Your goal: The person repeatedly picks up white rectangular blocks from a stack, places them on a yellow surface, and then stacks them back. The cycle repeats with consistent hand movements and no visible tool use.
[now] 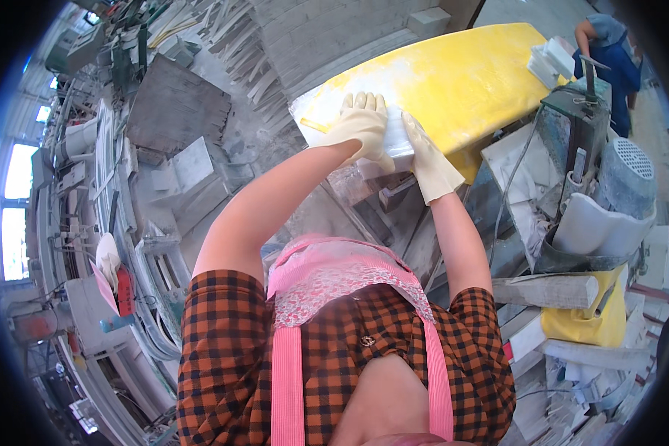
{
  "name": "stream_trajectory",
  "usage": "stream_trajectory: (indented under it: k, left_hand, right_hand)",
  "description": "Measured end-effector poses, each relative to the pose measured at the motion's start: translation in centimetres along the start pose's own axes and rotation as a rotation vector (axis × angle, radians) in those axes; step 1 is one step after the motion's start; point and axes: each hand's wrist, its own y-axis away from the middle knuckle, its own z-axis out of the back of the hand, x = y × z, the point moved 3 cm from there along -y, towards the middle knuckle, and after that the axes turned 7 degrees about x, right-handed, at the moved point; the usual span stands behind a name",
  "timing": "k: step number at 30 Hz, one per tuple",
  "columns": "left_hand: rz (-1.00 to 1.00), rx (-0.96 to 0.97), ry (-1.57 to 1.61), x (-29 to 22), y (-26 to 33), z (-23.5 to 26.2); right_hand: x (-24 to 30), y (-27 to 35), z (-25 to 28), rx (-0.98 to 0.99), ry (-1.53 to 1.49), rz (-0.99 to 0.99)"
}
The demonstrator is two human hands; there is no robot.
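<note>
White block (395, 137) in both gloved grips (360, 126) (427, 163) on yellow table (468, 82), grey machine (595, 178) just right.

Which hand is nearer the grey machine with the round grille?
The right hand. It grips the right end of the white block, the side toward the grey machine. The left hand lies on the block's left part, farther from it.
</note>
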Motion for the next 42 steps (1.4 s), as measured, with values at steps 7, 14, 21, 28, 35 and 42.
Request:
stream_trajectory:
  k: [7,14,21,28,35,42]
  left_hand:
    - [0.064,0.086,0.064,-1.1,-0.1,-0.6]
    - [0.008,-0.151,0.200,0.1,0.8,-1.4]
    - [-0.083,-0.168,0.385,2.4,1.1,-2.1]
    - [-0.244,0.032,0.787,10.6,0.1,-2.9]
    - [-0.425,0.221,0.881,13.7,-2.5,-2.5]
    - [-0.647,0.171,0.898,14.0,-3.8,-3.2]
  right_hand:
    - [-1.2,0.5,0.3,-0.025,-0.097,0.020]
    - [-0.4,2.1,-0.1,-0.156,-0.082,0.076]
    - [1.4,7.5,-2.9,-0.601,0.115,0.029]
    - [-0.5,7.4,-12.4,-0.954,-0.149,0.035]
    - [-1.0,2.3,-19.0,-1.166,-0.194,0.132]
    - [-4.0,2.7,-19.0,-1.311,-0.474,0.305]
